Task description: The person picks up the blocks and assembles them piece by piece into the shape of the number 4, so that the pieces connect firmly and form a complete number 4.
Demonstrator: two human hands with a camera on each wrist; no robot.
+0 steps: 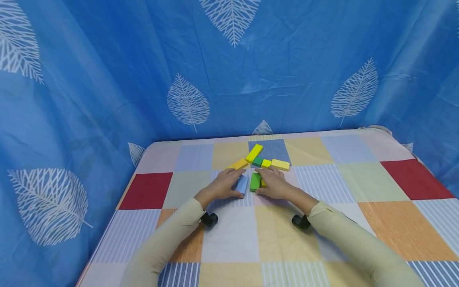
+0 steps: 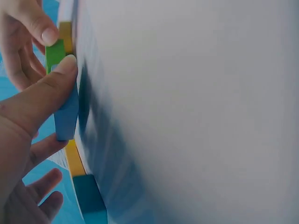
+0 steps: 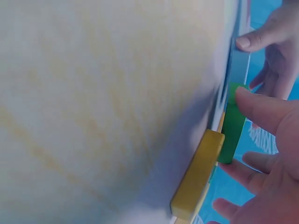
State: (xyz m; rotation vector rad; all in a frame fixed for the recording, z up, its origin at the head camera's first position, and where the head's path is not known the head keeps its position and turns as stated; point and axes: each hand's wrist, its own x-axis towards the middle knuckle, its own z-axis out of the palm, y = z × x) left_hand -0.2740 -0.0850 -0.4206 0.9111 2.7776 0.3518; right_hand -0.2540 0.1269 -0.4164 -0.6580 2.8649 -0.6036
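one blue block (image 1: 242,184) pinched in left grip (image 1: 222,185), green block (image 1: 255,182) in right grip (image 1: 275,185)

Blue block (image 1: 242,184): painted-looking wood, smooth, matt
Green block (image 1: 255,182): painted-looking wood, smooth, faint sheen
Yellow block (image 3: 198,175): painted-looking wood, smooth, matt
Patchwork cover (image 1: 229,235): matt cloth, lightly creased
Curtain (image 1: 272,91): smooth cloth, slightly glossy, rippled
Sleeves (image 1: 165,241): matt cloth, wrinkled
Wrist cameras (image 1: 211,219): dark, plastic-looking, smooth
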